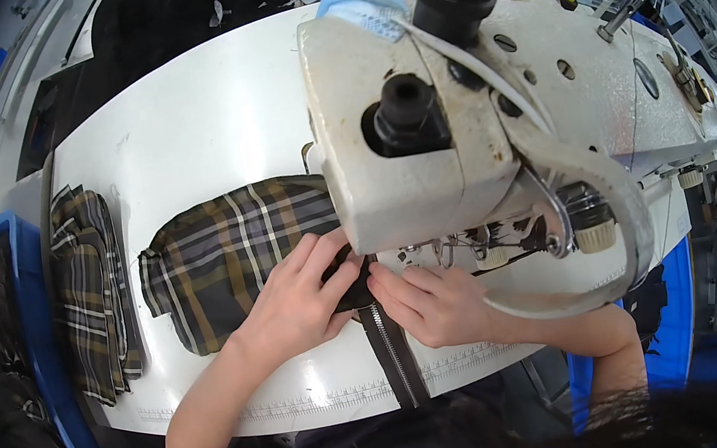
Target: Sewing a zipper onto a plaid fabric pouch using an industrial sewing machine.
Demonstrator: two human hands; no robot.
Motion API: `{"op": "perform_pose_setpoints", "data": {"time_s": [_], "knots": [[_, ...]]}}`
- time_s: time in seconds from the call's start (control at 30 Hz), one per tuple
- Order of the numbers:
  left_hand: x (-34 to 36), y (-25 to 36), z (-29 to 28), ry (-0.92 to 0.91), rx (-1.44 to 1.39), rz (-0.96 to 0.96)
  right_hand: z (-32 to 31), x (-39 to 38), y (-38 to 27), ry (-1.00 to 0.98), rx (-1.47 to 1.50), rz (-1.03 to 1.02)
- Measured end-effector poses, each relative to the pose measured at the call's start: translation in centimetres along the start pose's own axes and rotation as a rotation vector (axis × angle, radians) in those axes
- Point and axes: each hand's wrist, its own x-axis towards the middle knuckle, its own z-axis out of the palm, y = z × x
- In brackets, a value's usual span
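A plaid fabric piece (221, 246) in brown, black and white lies on the white machine table, its right end going under the sewing machine head (426, 176). My left hand (304, 284) rests on that end, fingers bent and closed on the cloth's dark edge. A dark zipper (392, 355) with silver teeth runs from beneath my fingers over the table's front edge. Close beside it, my right hand (428, 305) pinches at the zipper's upper end, where it meets the cloth. The machine head hides the needle, and my fingers cover the exact grip.
Folded plaid pieces (93, 294) are stacked on the table's left side. Beyond them stands a blue bin (44, 368) holding dark cloth. Dark fabric (174, 9) lies at the back. A ruler strip (311, 400) follows the front edge. Another blue bin (678, 314) is at right.
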Motion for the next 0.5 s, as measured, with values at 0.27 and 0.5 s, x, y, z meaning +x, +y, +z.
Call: {"op": "perform_pose_setpoints", "data": {"time_s": [0.27, 0.5], "knots": [[-0.9, -0.5, 0.9, -0.008, -0.049, -0.042, -1.6, 1.6, 0.3, 0.094, -0.112, -0.085], [-0.6, -0.3, 0.8, 0.085, -0.212, -0.104, -0.2, 0.7, -0.1, 0.056, 0.014, -0.137]]}}
